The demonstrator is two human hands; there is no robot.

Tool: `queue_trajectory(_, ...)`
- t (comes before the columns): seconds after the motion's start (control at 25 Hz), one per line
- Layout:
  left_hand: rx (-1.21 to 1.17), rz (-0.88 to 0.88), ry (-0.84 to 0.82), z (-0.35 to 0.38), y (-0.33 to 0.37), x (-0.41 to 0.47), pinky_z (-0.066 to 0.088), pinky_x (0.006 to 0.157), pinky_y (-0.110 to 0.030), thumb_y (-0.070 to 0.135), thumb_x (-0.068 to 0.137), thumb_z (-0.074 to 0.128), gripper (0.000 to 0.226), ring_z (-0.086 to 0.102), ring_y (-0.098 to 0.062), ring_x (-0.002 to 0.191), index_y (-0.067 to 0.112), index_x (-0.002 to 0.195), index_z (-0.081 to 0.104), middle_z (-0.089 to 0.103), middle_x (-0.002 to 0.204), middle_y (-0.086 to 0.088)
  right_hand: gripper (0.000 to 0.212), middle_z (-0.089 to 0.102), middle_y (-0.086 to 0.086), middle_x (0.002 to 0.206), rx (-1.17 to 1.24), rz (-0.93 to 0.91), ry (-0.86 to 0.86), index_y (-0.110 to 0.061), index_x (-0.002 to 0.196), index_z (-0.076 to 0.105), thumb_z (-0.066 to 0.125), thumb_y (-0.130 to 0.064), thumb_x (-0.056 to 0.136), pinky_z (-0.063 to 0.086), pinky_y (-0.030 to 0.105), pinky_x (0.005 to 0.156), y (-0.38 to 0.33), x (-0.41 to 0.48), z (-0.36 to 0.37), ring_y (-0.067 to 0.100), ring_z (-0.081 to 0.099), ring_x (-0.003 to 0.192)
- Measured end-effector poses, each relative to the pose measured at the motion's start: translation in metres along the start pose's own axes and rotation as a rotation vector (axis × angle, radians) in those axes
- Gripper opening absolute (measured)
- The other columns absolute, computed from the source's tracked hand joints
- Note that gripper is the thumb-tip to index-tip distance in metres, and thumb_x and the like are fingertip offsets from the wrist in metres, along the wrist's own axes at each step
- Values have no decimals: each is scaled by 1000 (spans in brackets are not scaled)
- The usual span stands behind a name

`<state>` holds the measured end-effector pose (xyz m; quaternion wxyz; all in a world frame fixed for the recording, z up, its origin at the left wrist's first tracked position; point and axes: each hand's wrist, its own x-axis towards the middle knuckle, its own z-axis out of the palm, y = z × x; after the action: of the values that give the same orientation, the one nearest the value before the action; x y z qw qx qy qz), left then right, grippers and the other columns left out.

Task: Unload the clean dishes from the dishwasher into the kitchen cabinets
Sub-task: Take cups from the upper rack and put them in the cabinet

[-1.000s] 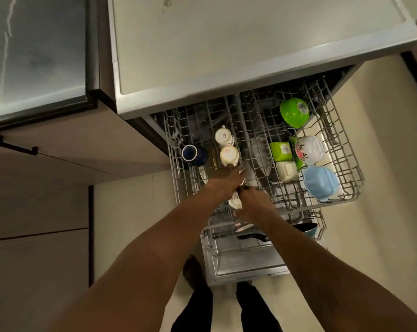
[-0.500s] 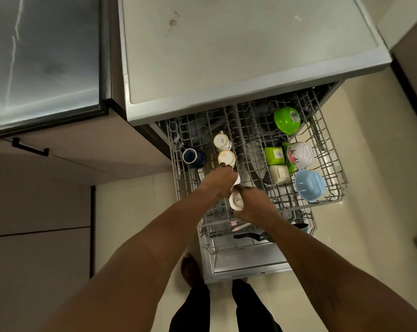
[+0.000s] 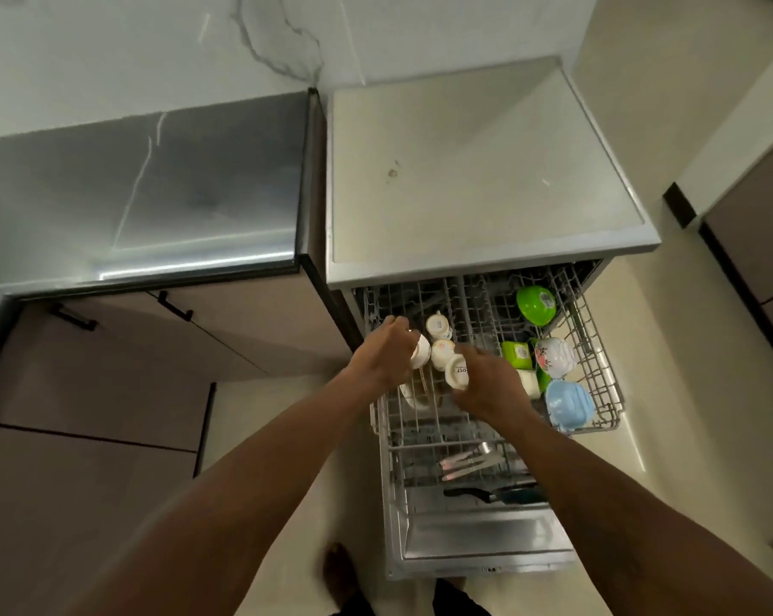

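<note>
1. Lower rack [image 3: 420,475], bottom centre: knife [image 3: 469,493] seen.
2. Upper rack [image 3: 598,349], centre-right, is pulled out, w/ both hands over its left part.
3. R hand [image 3: 486,386]: printed white cup [image 3: 458,371] is gripped, fingers curled round it.
4. L hand [image 3: 386,355]: plain white cup [image 3: 421,351] is gripped, tilted.
5. Racked cups [image 3: 438,327] sit just behind; green bowl [image 3: 536,304] and blue bowl [image 3: 569,404] are at the rack's right.

Cups [image 3: 440,326] are kept in the left half of the upper rack [image 3: 606,380], bowls [image 3: 536,304] in its right half. The lower rack [image 3: 413,475] is seen below it in the frame, cabinets [image 3: 109,371] at left.
</note>
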<state>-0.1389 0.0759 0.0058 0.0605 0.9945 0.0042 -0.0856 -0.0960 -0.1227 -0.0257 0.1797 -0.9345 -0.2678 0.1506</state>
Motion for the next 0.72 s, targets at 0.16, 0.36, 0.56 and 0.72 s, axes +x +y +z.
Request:
queue_trajectory(0.16, -15, -23, 58, -50, -26, -32, 55, 81, -35, 25, 78, 77, 41, 56, -23, 101, 11, 115, 67, 58, 109, -8, 63, 69, 5, 107, -76, -54, 79, -23, 126, 52, 77, -37, 70, 51, 32, 70, -52, 3, -37, 27, 67, 90)
queue_trajectory(0.36, 51, -10, 171, -104, -74, -83, 50, 76, -32, 22, 82, 70, 32, 56, -25, 103, 11, 112, 66, 58, 108, -9, 58, 68, 2, 104, -104, -89, 189, -26, 122, 51, 74, -39, 70, 47, 31, 68, -141, -1, -61, 28, 66, 91)
queue_trajectory(0.56, 25, -31, 287, -164, -142, -145, 48, 73, -34, 14, 76, 69, 23, 55, -25, 97, 10, 98, 66, 56, 101, -7, 55, 67, 3, 94, -154, -182, 320, -25, 118, 50, 71, -40, 70, 51, 34, 65, -258, -1, -73, 29, 66, 82)
queue_trajectory(0.72, 33, -67, 341, -203, -197, -191, 40, 67, -29, 11, 73, 71, 23, 55, -25, 97, 9, 95, 65, 56, 100, -8, 55, 67, 2, 92, -136, -233, 391, -24, 117, 52, 71, -36, 67, 48, 32, 63, -343, 0, -79, 29, 65, 79)
